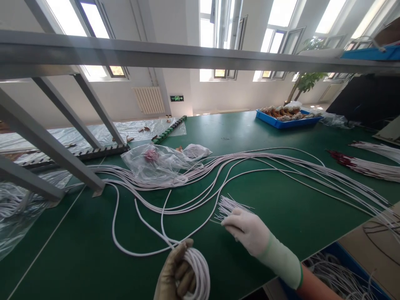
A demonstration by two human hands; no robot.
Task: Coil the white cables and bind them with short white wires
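The left hand (176,275) grips a coil of white cable (198,271) near the table's (265,200) edge, while the right hand (246,229) pinches a bunch of thin wires (229,207).

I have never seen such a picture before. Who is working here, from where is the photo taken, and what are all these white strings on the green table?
The photo comes from a camera worn on a person's head, looking forward and down, so you see that person's own two gloved hands. The left hand grips a coil of white cable wound into loops. The right hand holds a bundle of thin white wire ends, fanned out. Many long white cables lie spread across the green table. Also on it: a clear plastic bag, a blue tray of parts far back, and red-tipped wires to the right. Grey metal frame bars stand on the left.
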